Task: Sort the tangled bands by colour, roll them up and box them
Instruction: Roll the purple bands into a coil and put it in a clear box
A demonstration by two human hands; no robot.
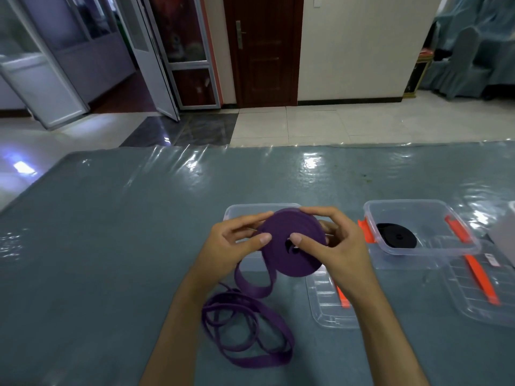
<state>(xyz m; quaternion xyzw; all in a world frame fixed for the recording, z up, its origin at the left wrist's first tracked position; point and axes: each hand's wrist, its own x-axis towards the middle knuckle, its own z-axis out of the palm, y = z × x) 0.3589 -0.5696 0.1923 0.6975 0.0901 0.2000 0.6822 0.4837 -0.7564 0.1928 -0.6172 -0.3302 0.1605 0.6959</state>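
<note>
With both the left hand (237, 246) and right hand (337, 246) in a pinching grip on the purple roll (292, 240), the person should probably wind evenly, keeping tension on the loose tail (245, 330) at 6 o'clock.

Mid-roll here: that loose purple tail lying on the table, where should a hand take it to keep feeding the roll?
Probably take the loose purple tail on the flat strap just below the purple roll, pinching across its faces from the left. There it hangs as one untwisted run; lower down it lies in overlapping loops. The left hand sits nearest; the right hand holds the roll.
</note>
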